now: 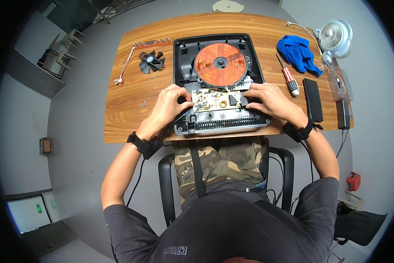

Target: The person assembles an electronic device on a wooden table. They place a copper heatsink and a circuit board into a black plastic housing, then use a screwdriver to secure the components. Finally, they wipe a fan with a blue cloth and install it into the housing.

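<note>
In front of me lies the open black housing (255,57) of an induction cooker, with a round copper coil (208,65) in its far part. A pale circuit board (211,105) sits in the near part, bearing several electronic components. My left hand (166,105) grips the board's left end between thumb and fingers, beside some blue wires. At the opposite end, my right hand (271,101) has its thumb and fingers closed around the board's edge near a dark component; its fingertips are partly hidden. Below the board runs a row of dark vent slots (223,124).
Left of the housing lie a black fan (152,62), small screws (143,104) and a narrow strip board (153,43) with wires. To the right are a screwdriver (289,78), a blue cloth (297,52), a black phone (313,100), a small white fan (335,35) and a clear plastic box (341,83).
</note>
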`<state>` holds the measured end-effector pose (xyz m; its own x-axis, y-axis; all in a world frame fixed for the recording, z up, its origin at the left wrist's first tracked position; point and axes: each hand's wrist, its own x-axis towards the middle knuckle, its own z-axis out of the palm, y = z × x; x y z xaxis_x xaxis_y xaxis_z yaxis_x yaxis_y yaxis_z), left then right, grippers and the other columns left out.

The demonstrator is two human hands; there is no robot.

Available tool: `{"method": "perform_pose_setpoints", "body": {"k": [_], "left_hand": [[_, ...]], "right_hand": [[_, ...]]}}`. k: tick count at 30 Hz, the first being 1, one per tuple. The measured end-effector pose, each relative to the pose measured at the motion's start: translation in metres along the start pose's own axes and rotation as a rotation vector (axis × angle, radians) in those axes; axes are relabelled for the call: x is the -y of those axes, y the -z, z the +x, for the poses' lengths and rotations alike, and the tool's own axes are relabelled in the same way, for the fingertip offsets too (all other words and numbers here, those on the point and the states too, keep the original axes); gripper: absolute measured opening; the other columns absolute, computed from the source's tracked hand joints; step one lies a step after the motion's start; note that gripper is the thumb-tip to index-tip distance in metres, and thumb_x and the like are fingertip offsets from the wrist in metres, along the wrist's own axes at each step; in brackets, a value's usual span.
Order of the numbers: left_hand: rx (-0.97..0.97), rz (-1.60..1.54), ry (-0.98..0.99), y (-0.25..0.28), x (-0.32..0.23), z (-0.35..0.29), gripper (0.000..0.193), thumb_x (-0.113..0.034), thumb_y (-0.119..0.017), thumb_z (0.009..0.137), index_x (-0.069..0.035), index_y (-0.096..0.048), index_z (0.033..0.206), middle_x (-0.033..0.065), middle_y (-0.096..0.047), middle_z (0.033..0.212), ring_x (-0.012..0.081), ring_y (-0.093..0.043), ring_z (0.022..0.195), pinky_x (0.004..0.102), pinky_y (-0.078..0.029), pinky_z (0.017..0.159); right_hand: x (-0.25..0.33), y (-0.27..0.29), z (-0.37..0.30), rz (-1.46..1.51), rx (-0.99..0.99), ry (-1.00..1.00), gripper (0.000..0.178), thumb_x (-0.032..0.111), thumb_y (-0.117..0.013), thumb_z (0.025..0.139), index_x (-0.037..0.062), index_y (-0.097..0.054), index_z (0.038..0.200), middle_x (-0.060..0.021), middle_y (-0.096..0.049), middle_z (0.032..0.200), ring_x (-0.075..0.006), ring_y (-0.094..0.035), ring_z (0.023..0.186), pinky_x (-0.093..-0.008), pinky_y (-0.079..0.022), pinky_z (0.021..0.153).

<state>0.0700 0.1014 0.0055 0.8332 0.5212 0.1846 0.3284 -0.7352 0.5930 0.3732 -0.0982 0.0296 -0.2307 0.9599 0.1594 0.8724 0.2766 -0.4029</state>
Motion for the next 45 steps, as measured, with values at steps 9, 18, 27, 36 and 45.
{"method": "perform_pose_setpoints", "body": {"k": [9, 18, 27, 36, 45], "left_hand": [[0.017, 0.022, -0.003, 0.0005, -0.0023, -0.0006, 0.018, -0.008, -0.085, 0.076, -0.002, -0.074, 0.088, 0.0115, -0.075, 0.094, 0.0283, -0.071, 0.093, 0.0382, -0.057, 0.084], [0.001, -0.039, -0.011, -0.002, 0.0003, -0.0005, 0.018, -0.012, -0.084, 0.079, -0.004, -0.075, 0.092, 0.0154, -0.071, 0.094, 0.033, -0.068, 0.091, 0.0415, -0.055, 0.081], [0.037, -0.01, 0.017, -0.0013, 0.001, -0.002, 0.017, -0.014, -0.083, 0.08, -0.006, -0.075, 0.093, 0.0149, -0.069, 0.084, 0.0314, -0.067, 0.084, 0.0415, -0.054, 0.074], [0.051, 0.047, -0.006, -0.0007, -0.0043, 0.0018, 0.019, -0.012, -0.084, 0.079, -0.001, -0.074, 0.091, 0.0126, -0.074, 0.085, 0.023, -0.065, 0.065, 0.0365, -0.053, 0.064], [0.046, 0.03, -0.002, -0.0002, -0.0058, 0.0017, 0.018, -0.014, -0.083, 0.08, -0.003, -0.075, 0.092, 0.0149, -0.071, 0.082, 0.0274, -0.066, 0.068, 0.0391, -0.053, 0.065]], "right_hand": [[-0.002, -0.002, -0.0023, -0.002, 0.01, -0.031, 0.036, 0.026, -0.078, 0.085, 0.0033, -0.071, 0.112, -0.0134, -0.067, 0.104, -0.0364, -0.065, 0.097, -0.0448, -0.053, 0.085], [-0.0018, -0.0021, -0.0033, 0.028, -0.011, -0.039, 0.036, 0.025, -0.079, 0.085, 0.0022, -0.071, 0.112, -0.0144, -0.067, 0.102, -0.0363, -0.066, 0.096, -0.0442, -0.053, 0.084], [-0.0009, -0.0028, -0.0051, 0.021, -0.058, -0.016, 0.031, 0.023, -0.077, 0.086, 0.0023, -0.071, 0.108, -0.0138, -0.068, 0.102, -0.0362, -0.067, 0.096, -0.045, -0.054, 0.084], [-0.0017, -0.0046, -0.0068, 0.009, -0.07, -0.015, 0.032, 0.022, -0.079, 0.083, 0.002, -0.071, 0.106, -0.0139, -0.066, 0.1, -0.0363, -0.066, 0.094, -0.0451, -0.054, 0.082], [-0.0005, -0.0021, -0.0077, 0.034, -0.068, -0.008, 0.031, 0.022, -0.079, 0.083, 0.0024, -0.07, 0.105, -0.0139, -0.065, 0.099, -0.0365, -0.066, 0.094, -0.0457, -0.054, 0.082]]}}
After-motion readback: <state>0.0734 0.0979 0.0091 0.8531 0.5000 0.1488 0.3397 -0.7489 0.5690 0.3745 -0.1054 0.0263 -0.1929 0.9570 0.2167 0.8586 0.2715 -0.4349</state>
